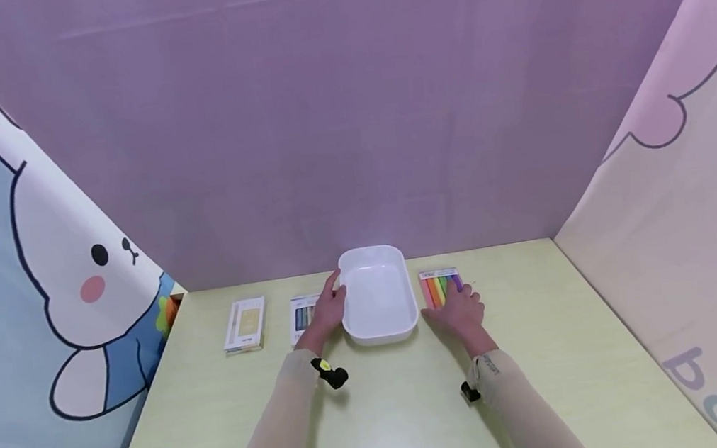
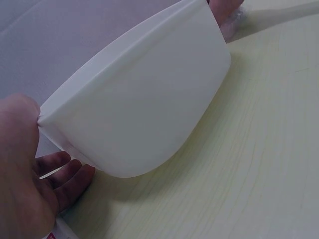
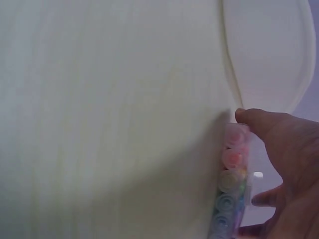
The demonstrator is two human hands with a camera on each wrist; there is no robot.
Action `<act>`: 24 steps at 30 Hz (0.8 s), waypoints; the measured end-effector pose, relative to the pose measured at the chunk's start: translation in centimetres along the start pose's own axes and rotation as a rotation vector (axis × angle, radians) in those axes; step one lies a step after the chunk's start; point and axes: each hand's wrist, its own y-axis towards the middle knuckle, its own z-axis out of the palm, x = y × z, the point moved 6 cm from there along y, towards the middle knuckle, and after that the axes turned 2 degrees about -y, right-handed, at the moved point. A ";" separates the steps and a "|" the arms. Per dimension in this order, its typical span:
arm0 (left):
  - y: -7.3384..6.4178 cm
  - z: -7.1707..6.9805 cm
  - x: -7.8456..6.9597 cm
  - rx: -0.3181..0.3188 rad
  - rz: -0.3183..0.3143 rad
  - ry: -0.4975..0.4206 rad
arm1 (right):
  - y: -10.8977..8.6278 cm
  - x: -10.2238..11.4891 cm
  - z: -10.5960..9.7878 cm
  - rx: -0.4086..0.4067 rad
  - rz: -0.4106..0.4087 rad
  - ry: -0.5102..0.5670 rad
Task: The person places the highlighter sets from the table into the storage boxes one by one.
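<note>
A white plastic tub stands at the back middle of the table, nothing showing inside it. My left hand grips its left side; in the left wrist view the thumb is at the rim and the other fingers curl below along the wall. To the right of the tub lies a clear pack of coloured markers, their round ends facing the right wrist camera. My right hand spans this pack, thumb at its near left corner and fingers on its right part. Behind the left hand, a box with a dark-striped window is partly hidden.
On the left of the pale wooden table lies a white box with a yellowish panel. A purple cloth wall rises right behind the table, and printed cloths hang at both sides.
</note>
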 end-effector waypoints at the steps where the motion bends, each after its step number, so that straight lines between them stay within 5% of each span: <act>1: 0.1 0.0 0.0 -0.002 0.004 0.000 | 0.2 0.0 0.1 -0.005 0.004 -0.002; 12: -0.1 0.2 0.2 -0.013 -0.010 0.034 | 0.5 -0.9 1.5 -0.028 0.079 0.005; 18: 0.0 -0.3 -0.1 -0.052 0.017 0.022 | 0.7 -0.5 0.8 -0.080 0.066 0.034; 24: -0.1 0.1 0.4 -0.022 0.005 0.023 | 0.7 -0.7 0.2 -0.066 0.104 0.038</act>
